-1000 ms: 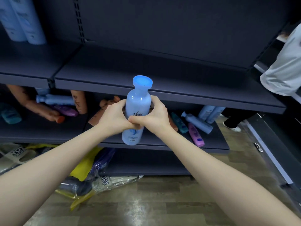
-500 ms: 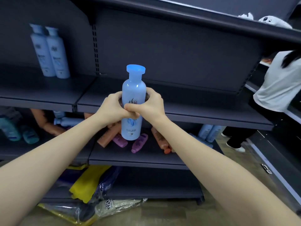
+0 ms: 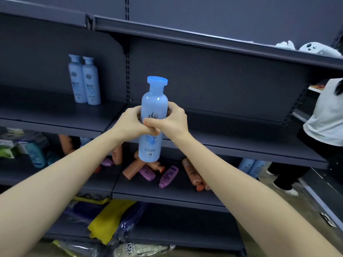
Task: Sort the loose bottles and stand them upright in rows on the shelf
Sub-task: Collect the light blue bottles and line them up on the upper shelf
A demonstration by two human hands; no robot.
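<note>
Head view: left hand [image 3: 130, 124] and right hand [image 3: 175, 121] curl round the bottle [image 3: 154, 102], now lifted to shelf [image 3: 232, 140] height, so standing it likely comes next.

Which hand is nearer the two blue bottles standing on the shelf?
Left. The left hand grips the held bottle on the side facing the standing pair, up to its left; the right hand grips the far side.
</note>
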